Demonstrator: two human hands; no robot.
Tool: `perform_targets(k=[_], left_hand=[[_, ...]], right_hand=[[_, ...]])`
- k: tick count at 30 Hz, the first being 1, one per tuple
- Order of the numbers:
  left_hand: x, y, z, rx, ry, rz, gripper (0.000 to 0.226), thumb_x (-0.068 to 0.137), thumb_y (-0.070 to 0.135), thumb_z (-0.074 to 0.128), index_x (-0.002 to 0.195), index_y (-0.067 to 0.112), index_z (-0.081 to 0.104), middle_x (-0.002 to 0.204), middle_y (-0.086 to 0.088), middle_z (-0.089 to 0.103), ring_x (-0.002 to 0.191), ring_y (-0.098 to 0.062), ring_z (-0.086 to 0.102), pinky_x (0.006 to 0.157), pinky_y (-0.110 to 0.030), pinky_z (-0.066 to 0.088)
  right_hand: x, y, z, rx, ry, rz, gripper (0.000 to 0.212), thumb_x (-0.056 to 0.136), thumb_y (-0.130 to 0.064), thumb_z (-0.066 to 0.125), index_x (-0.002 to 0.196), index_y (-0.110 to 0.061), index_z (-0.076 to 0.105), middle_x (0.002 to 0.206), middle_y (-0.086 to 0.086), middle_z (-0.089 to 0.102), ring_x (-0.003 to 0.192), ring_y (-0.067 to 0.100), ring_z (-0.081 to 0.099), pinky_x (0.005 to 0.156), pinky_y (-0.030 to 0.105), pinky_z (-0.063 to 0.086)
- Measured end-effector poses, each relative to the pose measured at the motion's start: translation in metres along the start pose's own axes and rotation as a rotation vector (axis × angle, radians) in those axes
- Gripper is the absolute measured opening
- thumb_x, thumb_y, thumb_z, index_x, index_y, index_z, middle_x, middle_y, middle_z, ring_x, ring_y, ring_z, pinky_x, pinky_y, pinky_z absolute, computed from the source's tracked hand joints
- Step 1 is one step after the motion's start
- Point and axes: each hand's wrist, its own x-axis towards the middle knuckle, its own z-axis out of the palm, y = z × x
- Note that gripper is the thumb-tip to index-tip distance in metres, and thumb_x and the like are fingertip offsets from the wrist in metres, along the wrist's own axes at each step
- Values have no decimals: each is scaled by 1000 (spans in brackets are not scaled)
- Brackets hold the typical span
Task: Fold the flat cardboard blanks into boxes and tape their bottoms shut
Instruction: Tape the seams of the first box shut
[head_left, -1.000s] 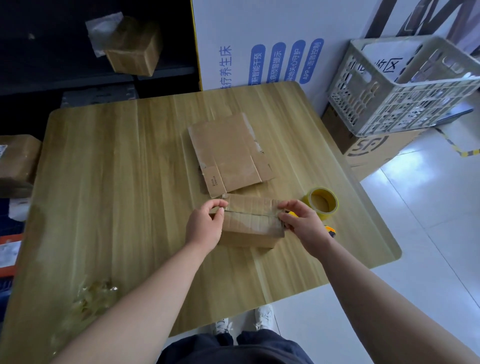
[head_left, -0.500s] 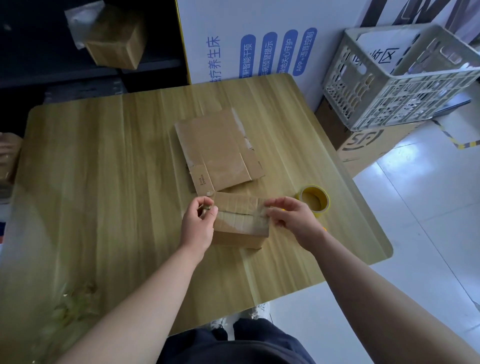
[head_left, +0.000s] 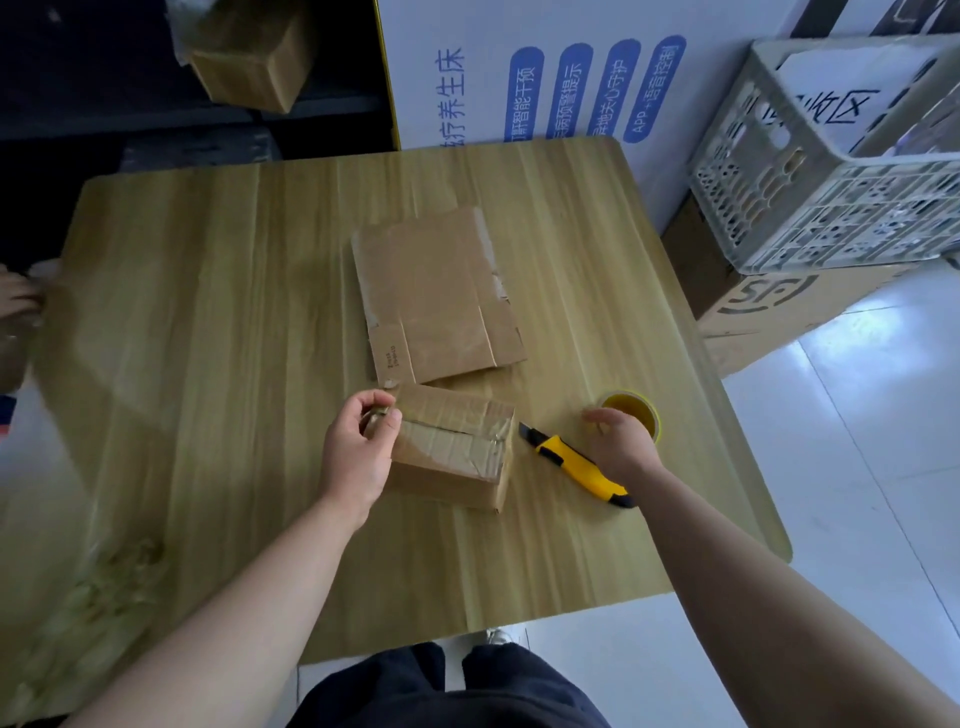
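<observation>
The box (head_left: 457, 452) stands on the bench (head_left: 208, 322) near centre, taped seam up, with clear tape running along the seam and over its right end. The left hand (head_left: 358, 454) is curled at the box's left end, thumb and forefinger pinched together at the far-left top edge; whether they grip tape or cardboard cannot be told. The right hand (head_left: 621, 441) is well apart from the box on its right, with relaxed fingers gripping nothing. It lies over the handle of the knife (head_left: 566, 457) and the near edge of the tape roll (head_left: 636, 408), but contact with either cannot be told. The knife is yellow and black, its tip just beside the box's right end. A flat blank (head_left: 436, 296) lies just beyond the box. Off the bench to the far right, a grey crate (head_left: 831, 176) sits on a printed carton (head_left: 769, 317).
</observation>
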Motion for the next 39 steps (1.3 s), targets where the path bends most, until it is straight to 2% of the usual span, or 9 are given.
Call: perform_targets(k=[5, 10, 13, 16, 19, 24, 31, 35, 39], left_hand=[[-4, -3, 3, 7, 23, 38, 11, 93, 10, 58, 104, 12, 60, 84, 4, 56, 66, 1, 49, 62, -6, 41], [-5, -4, 1, 26, 17, 57, 11, 92, 11, 59, 103, 13, 61, 83, 4, 57, 64, 3, 49, 63, -8, 41], [-4, -5, 0, 43, 4, 53, 10, 92, 13, 59, 102, 15, 61, 89, 6, 61, 73, 2, 53, 70, -11, 43], [-3, -5, -1, 43, -3, 53, 10, 92, 13, 60, 102, 16, 60, 90, 8, 61, 78, -5, 55, 74, -20, 43], [-5, -1, -1, 75, -10, 51, 11, 92, 15, 58, 103, 18, 60, 90, 6, 61, 78, -7, 56, 70, -20, 42], [-4, 0, -1, 78, -11, 57, 10, 92, 14, 58, 101, 18, 60, 95, 4, 63, 85, -13, 58, 76, -25, 45], [-6, -2, -7, 130, -82, 57, 10, 93, 14, 58, 102, 17, 60, 107, 6, 62, 94, -5, 57, 81, -17, 43], [-1, 8, -20, 236, -68, 296, 11, 94, 13, 58, 97, 11, 69, 116, 2, 55, 113, -7, 50, 90, -6, 31], [-3, 26, -27, -15, -224, 94, 27, 99, 31, 49, 90, 20, 71, 94, 3, 71, 93, -15, 66, 88, -30, 53]], right_hand=[[8, 8, 3, -92, -17, -16, 39, 95, -13, 48, 132, -18, 59, 136, 8, 56, 124, 28, 51, 96, 32, 41], [5, -8, -11, -35, 161, -55, 45, 83, -3, 54, 122, -21, 67, 112, 9, 67, 97, 27, 61, 72, 25, 42], [-13, -42, -32, 317, 225, -121, 34, 82, -3, 59, 103, -25, 73, 100, 4, 70, 80, 17, 63, 63, 22, 47], [-49, -79, -48, 657, 129, -287, 35, 83, 4, 60, 88, -30, 67, 88, -7, 70, 73, 7, 64, 60, 16, 49], [-80, -99, -44, 795, 23, -450, 36, 79, 13, 56, 88, -21, 66, 84, -6, 66, 77, 12, 60, 71, 24, 50], [-105, -109, -15, 996, -144, -459, 26, 69, 1, 53, 92, -11, 55, 75, -4, 61, 65, 8, 54, 59, 18, 44], [-110, -107, 9, 781, -147, -397, 28, 77, -20, 48, 95, -9, 65, 78, -3, 61, 71, 7, 53, 64, 22, 42], [-110, -105, 16, 701, -153, -388, 33, 77, -24, 47, 98, -9, 67, 83, 2, 62, 76, 12, 54, 70, 27, 44], [-114, -102, 21, 687, -115, -374, 34, 77, -25, 46, 102, -16, 68, 89, 0, 66, 82, 11, 58, 74, 27, 47]])
